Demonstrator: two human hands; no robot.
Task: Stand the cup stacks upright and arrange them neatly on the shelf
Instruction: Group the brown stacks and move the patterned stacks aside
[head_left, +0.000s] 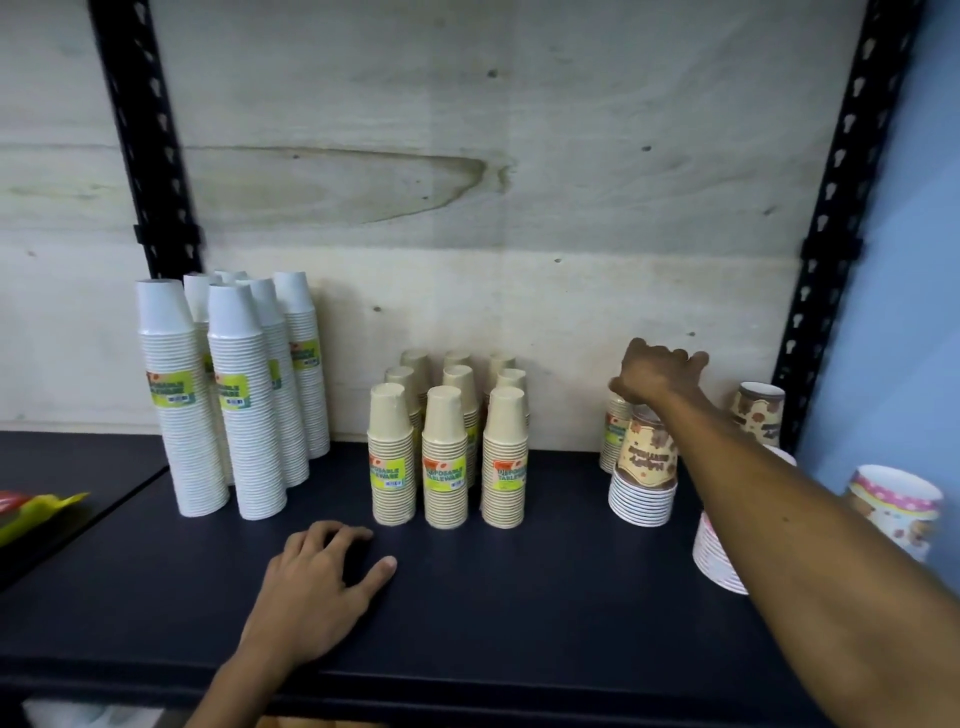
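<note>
On the dark shelf (519, 597), several tall white cup stacks (244, 405) stand upright at the left. Several beige cup stacks (444, 457) stand in rows at the middle. At the right stands a patterned brown cup stack (644, 467), with a beige stack (613, 436) just behind it. My right hand (657, 371) is curled over the tops of these two; what it grips is hidden. My left hand (322, 577) lies flat on the shelf, fingers spread, in front of the beige stacks.
More patterned cup stacks stand at the right: a brown one (758, 410) by the black upright post (831, 234), a pink-rimmed one (896, 509), and a white-rimmed stack (714, 551) partly behind my forearm. A yellow-green packet (31, 512) lies at the far left.
</note>
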